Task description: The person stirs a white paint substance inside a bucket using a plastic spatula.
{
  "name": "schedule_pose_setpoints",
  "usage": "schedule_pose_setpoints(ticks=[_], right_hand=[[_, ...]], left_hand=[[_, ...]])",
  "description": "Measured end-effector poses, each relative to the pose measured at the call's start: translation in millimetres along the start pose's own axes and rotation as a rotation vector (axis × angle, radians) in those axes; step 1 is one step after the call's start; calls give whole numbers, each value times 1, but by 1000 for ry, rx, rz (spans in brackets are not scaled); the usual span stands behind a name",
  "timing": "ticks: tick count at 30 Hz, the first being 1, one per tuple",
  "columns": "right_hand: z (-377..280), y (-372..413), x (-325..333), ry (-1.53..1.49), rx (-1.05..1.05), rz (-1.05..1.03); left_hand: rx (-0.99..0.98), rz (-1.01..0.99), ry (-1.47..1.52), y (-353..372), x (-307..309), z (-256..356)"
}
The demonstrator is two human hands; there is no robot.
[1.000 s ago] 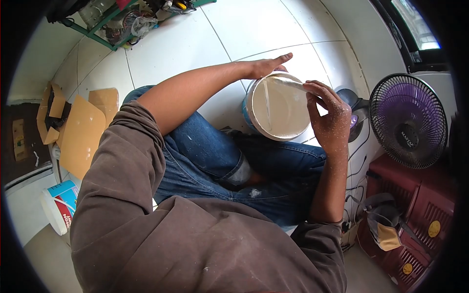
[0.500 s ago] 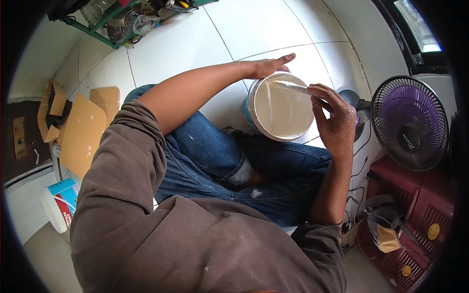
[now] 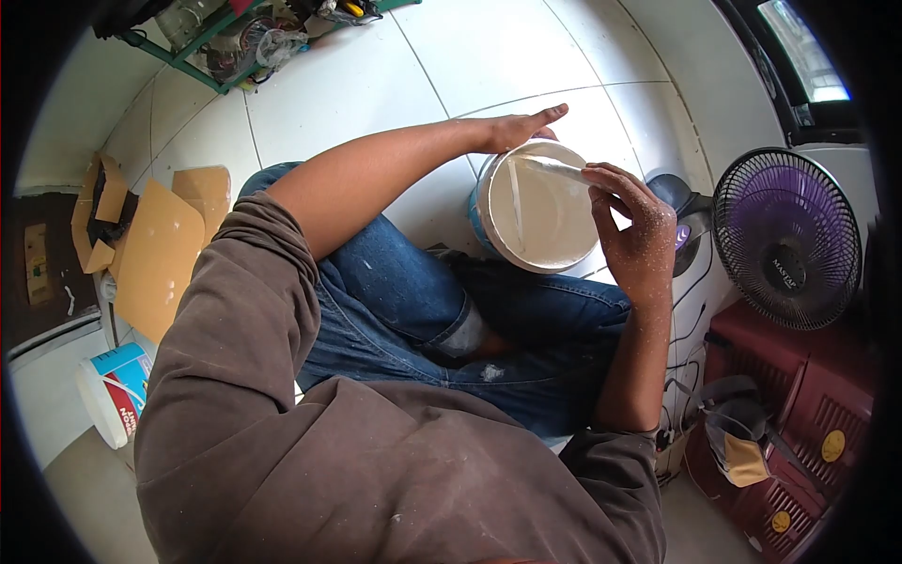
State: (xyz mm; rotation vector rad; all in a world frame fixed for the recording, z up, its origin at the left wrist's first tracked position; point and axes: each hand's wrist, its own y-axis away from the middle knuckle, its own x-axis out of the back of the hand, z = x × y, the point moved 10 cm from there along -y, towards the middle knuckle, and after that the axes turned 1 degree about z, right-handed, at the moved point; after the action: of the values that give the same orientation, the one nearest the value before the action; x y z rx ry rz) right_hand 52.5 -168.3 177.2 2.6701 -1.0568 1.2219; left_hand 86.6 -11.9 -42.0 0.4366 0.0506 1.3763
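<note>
A tilted bucket (image 3: 490,226) stands by my knees, its opening towards me and its inside coated with off-white paint. My left hand (image 3: 519,132) holds its far left rim; the thumb sticks out and the other fingers are mostly hidden behind the edge. My right hand (image 3: 641,218), spotted with white specks, is closed round a flat, paint-covered stick (image 3: 562,168). The stick's far end reaches inside the bucket near the upper rim; its exact kind is hard to tell. A pale strip (image 3: 516,202) crosses the bucket's mouth on the left.
A black fan (image 3: 787,240) stands at the right, above a dark red cabinet (image 3: 780,376) with a mask (image 3: 738,442) beside it. On the left are an opened cardboard box (image 3: 160,254) and a lidded paint tub (image 3: 117,385). A green rack (image 3: 202,56) holds odds and ends.
My right hand has shifted slightly left, taking the stick a little further over the bucket. My left hand and the bucket stay in place.
</note>
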Motion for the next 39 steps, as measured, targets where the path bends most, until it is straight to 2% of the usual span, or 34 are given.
schedule_pose_setpoints(ticks=[5, 11, 14, 16, 20, 22, 24, 26, 28, 29, 30, 32, 33, 39], right_hand=[[-10, 1, 7, -7, 14, -1], [3, 1, 12, 5, 5, 10], [29, 3, -4, 101, -75, -60], [51, 5, -30, 256, -104, -226], [68, 1, -60, 422, -26, -269], [83, 3, -81, 579, -107, -391], [74, 5, -86, 568, -34, -369], [68, 9, -95, 575, 11, -482], [62, 7, -79, 518, -3, -401], [58, 7, -63, 459, -21, -323], [54, 8, -55, 470, -20, -332], [50, 5, -32, 228, -158, -275], [46, 5, -22, 205, -207, -272], [24, 3, -3, 127, -97, -190]], left_hand=[[22, -29, 2, 2, 0, -2], [7, 25, -41, 8, 3, 8], [23, -24, -1, 15, 1, 12], [27, -53, 71, 11, -2, 9], [40, -15, 83, 11, -1, 8], [47, -25, 84, 11, -2, 8], [30, -2, 79, 10, -1, 9], [34, 11, 46, 12, 0, 9], [33, 26, 21, 7, 4, 4], [13, -16, 53, 3, 1, 2], [-8, -57, 84, -2, -4, 0], [-11, -19, 50, 4, -1, 9], [-4, 12, 4, 8, 2, 10], [23, 38, -35, 7, 4, 5]])
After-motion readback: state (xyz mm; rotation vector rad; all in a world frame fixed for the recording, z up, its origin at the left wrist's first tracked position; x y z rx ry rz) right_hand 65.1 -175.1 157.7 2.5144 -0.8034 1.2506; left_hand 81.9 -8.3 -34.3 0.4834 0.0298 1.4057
